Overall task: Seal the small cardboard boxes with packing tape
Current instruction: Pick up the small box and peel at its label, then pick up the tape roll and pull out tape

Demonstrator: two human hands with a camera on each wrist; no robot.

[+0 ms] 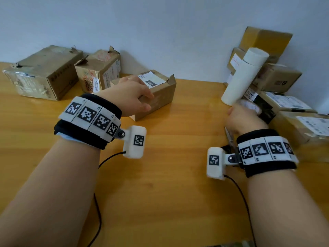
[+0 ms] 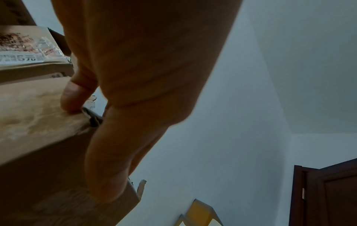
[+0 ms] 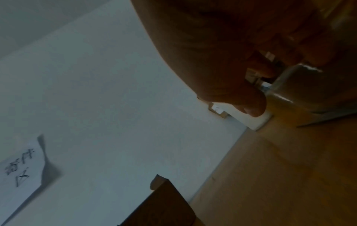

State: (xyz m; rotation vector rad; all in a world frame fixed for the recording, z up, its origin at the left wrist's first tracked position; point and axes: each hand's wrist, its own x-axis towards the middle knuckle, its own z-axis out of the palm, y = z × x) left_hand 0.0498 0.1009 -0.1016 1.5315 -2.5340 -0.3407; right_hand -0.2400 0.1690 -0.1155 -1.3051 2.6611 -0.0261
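Note:
A small cardboard box (image 1: 160, 97) with a white label on its top stands on the wooden table (image 1: 169, 175) left of centre. My left hand (image 1: 147, 102) grips its near corner, thumb on the side face and fingers over the top edge. The left wrist view shows the thumb (image 2: 73, 97) pressed on the box (image 2: 34, 116). My right hand (image 1: 243, 116), blurred, curls round a glossy clear tape roll (image 1: 249, 106) at the right. In the right wrist view the thumb (image 3: 251, 105) lies against the tape roll (image 3: 305, 88). Scissors (image 1: 229, 136) show under that wrist; whether they are held is hidden.
Two worn, taped boxes (image 1: 44, 73) (image 1: 99, 72) sit along the wall at the back left. Several labelled boxes (image 1: 277, 77) are stacked at the right, with a white cylinder (image 1: 245, 75) leaning on them. Cables trail from both wrist cameras across the table's near part.

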